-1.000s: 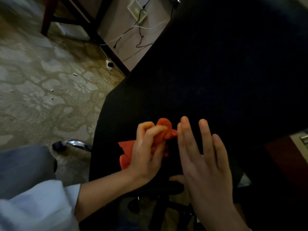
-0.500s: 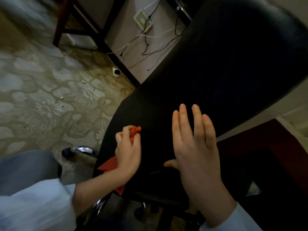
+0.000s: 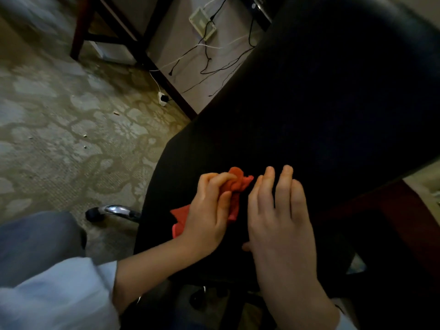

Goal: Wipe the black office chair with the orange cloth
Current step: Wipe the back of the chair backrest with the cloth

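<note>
- Chair [image 3: 309, 115]: black and fills the right half of the view. The padded surface slants from upper right to lower centre. It's too dark to tell seat from back.
- Carpet [image 3: 59, 115]: pale green-grey with a floral pattern, covering the left side. A few small crumbs lie on it.
- Sleeve [image 3: 59, 294]: light blue, bottom left, on the left forearm.
- Right hand [image 3: 283, 222]: fingers straight and pressed together, thumb tucked low. The palm lies flat on the chair fabric, holding nothing.
- Left hand [image 3: 209, 210]: fingers curled round the cloth, holding it bunched against the chair.
- Cloth [image 3: 238, 184]: orange and crumpled, on the chair near its left edge. The top bunch sticks out past the left fingertips, just beside the right index finger. One corner trails out under the left palm.
- Wooden legs [image 3: 81, 27]: dark red-brown, top left, standing on the carpet.
- Chair base arm [image 3: 114, 209]: chrome with a black caster, sticking out left from under the chair.
- Cables [image 3: 214, 60]: thin black and white runs hanging down the wall from a socket plate [image 3: 202, 22].
- Plug [image 3: 162, 98]: white, on the floor at the skirting.
</note>
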{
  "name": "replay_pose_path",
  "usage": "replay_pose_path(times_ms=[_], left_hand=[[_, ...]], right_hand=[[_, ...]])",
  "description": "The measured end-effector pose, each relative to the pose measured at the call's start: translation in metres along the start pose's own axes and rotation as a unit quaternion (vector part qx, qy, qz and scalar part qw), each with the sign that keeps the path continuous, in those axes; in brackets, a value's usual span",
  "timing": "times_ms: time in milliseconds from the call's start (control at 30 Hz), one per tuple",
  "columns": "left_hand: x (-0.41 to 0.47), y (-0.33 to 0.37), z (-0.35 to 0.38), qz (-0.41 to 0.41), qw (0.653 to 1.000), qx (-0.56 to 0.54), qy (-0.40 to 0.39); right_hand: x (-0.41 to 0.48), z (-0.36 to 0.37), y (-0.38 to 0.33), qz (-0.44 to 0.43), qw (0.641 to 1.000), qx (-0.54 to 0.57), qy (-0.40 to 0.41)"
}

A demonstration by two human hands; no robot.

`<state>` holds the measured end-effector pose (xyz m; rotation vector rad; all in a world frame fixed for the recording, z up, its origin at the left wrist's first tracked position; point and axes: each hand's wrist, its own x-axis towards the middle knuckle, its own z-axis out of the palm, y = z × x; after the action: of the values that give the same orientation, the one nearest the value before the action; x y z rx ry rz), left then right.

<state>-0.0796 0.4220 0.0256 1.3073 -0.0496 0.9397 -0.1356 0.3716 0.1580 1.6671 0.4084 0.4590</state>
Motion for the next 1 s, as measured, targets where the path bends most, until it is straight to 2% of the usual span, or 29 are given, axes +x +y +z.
replay_pose_path(times_ms=[67, 133, 200, 300, 433, 533, 600, 667, 867, 1000], left_hand=[[-0.003, -0.022, -0.007, -0.038, 0.999, 0.033, -0.011], [-0.006, -0.045, -0.015, -0.119, 0.991, 0.06, -0.009], [-0.01, -0.063, -0.019, -0.199, 0.978, 0.064, -0.007], [-0.015, -0.065, -0.015, -0.246, 0.969, 0.027, -0.012], [-0.013, -0.044, -0.004, -0.212, 0.977, 0.004, -0.03], [-0.008, -0.037, -0.001, -0.148, 0.988, -0.016, -0.042], [-0.003, -0.037, 0.001, -0.086, 0.994, -0.016, -0.06], [0.001, -0.042, 0.003, -0.045, 0.996, -0.003, -0.072], [0.01, -0.069, 0.005, -0.027, 0.997, 0.047, -0.045], [0.031, -0.077, 0.011, -0.057, 0.997, 0.042, 0.007]], right_hand=[[-0.006, -0.001, 0.0, -0.006, 1.0, 0.012, -0.012], [-0.012, 0.007, -0.003, -0.034, 0.998, 0.034, -0.031], [-0.011, 0.014, -0.005, -0.018, 0.995, 0.088, -0.051], [-0.003, 0.027, -0.017, -0.028, 0.96, 0.272, 0.062], [0.02, 0.036, -0.034, -0.028, 0.931, 0.334, 0.146], [0.045, 0.041, -0.044, 0.003, 0.915, 0.352, 0.196], [0.061, 0.04, -0.045, 0.03, 0.906, 0.369, 0.204], [0.07, 0.042, -0.046, 0.036, 0.915, 0.352, 0.195], [0.068, 0.06, -0.05, 0.01, 0.93, 0.314, 0.193], [0.067, 0.061, -0.049, 0.014, 0.934, 0.309, 0.181]])
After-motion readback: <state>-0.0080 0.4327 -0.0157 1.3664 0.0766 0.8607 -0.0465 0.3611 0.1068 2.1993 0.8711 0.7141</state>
